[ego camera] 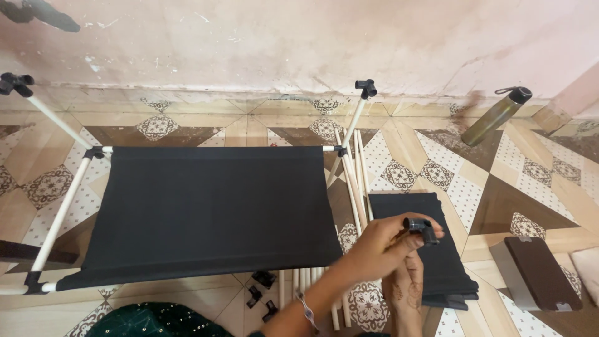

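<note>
Left hand (380, 246) reaches across from lower middle, fingers curled, pinching a small black plastic connector (422, 229) at the fingertips. Connector sits at the top right of that hand, held above the floor, over the near edge of a folded black cloth (430, 249). Right hand (407, 293) is just below the left one, partly hidden behind it; fingers point up toward the connector, but cannot tell if it is spread, closed or touching the piece. Bracelet (305, 309) on the left wrist.

Left of the hands: a black fabric shelf (206, 209) stretched on a white tube frame (62, 209) with black corner joints; one upright tube (353, 125) rises at the back right corner. A bundle of loose white tubes (354, 181) lies on the tiled floor (262, 131) between shelf and folded cloth, close to the left hand. Spare black connectors (262, 290) lie on the floor under the left forearm. Well apart to the right: a dark green bottle (495, 117) by the wall, and a brown box (538, 274) near the folded cloth.
</note>
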